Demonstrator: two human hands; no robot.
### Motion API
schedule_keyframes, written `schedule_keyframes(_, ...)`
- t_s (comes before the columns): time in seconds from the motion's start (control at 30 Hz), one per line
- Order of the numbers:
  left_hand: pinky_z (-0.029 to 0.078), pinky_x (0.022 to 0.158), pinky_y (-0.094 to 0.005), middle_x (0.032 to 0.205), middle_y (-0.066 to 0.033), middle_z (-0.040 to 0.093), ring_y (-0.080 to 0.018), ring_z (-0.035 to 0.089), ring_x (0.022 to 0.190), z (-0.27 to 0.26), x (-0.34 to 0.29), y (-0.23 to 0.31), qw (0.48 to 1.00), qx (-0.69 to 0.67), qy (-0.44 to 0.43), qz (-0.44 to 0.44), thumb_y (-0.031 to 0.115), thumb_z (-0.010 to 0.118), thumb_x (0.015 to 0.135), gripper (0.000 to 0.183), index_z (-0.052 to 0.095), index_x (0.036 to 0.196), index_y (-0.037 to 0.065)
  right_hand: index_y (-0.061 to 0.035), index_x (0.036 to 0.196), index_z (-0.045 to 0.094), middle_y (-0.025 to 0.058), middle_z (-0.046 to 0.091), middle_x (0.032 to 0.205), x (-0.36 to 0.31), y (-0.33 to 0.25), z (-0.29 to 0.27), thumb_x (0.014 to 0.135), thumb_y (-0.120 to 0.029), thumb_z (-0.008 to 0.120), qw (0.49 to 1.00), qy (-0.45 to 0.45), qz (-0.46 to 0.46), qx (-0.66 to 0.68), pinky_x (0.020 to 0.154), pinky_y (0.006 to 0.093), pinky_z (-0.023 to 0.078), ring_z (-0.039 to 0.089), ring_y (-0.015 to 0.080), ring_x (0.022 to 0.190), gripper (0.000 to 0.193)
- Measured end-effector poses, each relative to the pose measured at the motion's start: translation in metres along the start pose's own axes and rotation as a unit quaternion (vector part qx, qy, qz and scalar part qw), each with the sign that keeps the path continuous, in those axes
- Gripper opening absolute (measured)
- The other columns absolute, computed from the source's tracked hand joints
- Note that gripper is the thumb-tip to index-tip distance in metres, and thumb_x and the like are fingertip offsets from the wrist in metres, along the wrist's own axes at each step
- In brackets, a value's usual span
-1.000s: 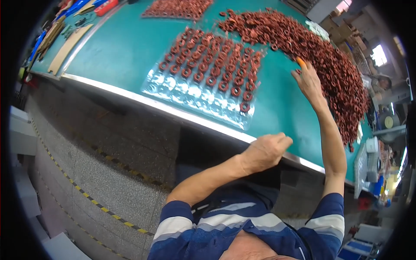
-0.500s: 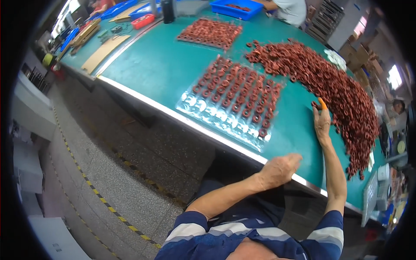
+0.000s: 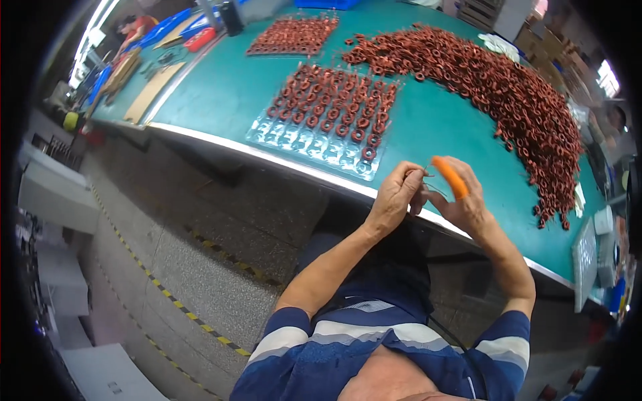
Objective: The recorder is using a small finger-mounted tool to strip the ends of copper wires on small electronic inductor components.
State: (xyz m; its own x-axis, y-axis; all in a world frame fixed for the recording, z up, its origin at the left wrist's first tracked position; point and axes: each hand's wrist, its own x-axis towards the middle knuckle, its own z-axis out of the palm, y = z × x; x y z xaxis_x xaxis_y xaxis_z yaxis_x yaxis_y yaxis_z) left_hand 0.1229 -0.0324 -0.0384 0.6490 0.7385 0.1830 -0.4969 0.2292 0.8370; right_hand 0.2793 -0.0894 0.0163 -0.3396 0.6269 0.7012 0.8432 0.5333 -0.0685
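Between the bare left hand (image 3: 390,206) and the bare right hand (image 3: 470,206): a thin, dark wire lead (image 3: 430,176) shows beside the left fingers, near the front edge of the table; it likely belongs to a small red-brown ring, whose body I cannot make out.
Left fingers: thumb and index pressed together in a pinch, apparently on that small piece; how it sits in them is hidden.
Right fingers: curved and parted, the index in a bright orange tubular cover (image 3: 451,178); nothing shows clearly caught between index and thumb.
Handling: judged by its looks, such a ring is light and stiff in the body, with leads that would bend easily and snag on others; the cover may add some grip.
Where to hold: best by the ring's rim, thumb against index; the leads are the weaker part.
Clear plastic tray (image 3: 311,148): flat on the table, beyond the left hand; rows of red-brown rings (image 3: 328,125) fill its farther part, while the near pockets are bare and shiny.
Red-brown heap of loose rings (image 3: 476,72): a long curved bank, beyond the right hand and well apart from it.
Green-topped table (image 3: 214,100): carries it all; a farther block of red-brown rings (image 3: 294,36) lies past the tray.
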Motion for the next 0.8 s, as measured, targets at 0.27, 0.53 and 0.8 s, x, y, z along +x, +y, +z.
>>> schedule_keyframes(0.27, 0.043, 0.051, -0.0235, 0.067, -0.0035, 0.051, -0.0110, 0.050, 0.059, 0.018, -0.008, 0.012, 0.993, -0.061, -0.091, -0.034, 0.023, 0.048, 0.101, 0.028, 0.059, 0.110, -0.001, -0.0002, 0.096, 0.069, 0.0099, 0.063, 0.078, -0.007, -0.020, -0.018, 0.088, -0.010, 0.067, 0.892, 0.049, 0.361, 0.266, 0.062, 0.0305, 0.049, 0.061, 0.0181, 0.065, 0.012)
schedule_keyframes(0.53, 0.044, 0.052, -0.0239, 0.067, -0.0018, 0.055, -0.0089, 0.052, 0.057, 0.029, 0.017, 0.019, 0.997, 0.079, 0.015, 0.012, 0.020, 0.053, 0.098, 0.026, 0.063, 0.093, -0.002, 0.0018, 0.088, 0.067, 0.0093, 0.058, 0.075, 0.001, -0.020, -0.027, 0.081, -0.001, 0.070, 0.982, 0.115, 0.147, 0.009, 0.051, 0.0309, 0.042, 0.054, 0.0211, 0.059, 0.008)
schedule_keyframes(0.8, 0.042, 0.050, -0.0234, 0.067, -0.0012, 0.051, -0.0099, 0.050, 0.055, 0.031, 0.017, 0.017, 0.999, -0.043, -0.007, -0.014, 0.021, 0.048, 0.101, 0.019, 0.056, 0.098, 0.003, -0.0013, 0.094, 0.070, -0.0008, 0.058, 0.079, -0.008, -0.011, -0.016, 0.095, -0.017, 0.059, 0.837, 0.135, 0.407, 0.339, 0.063, 0.0236, 0.041, 0.050, 0.0091, 0.071, 0.020)
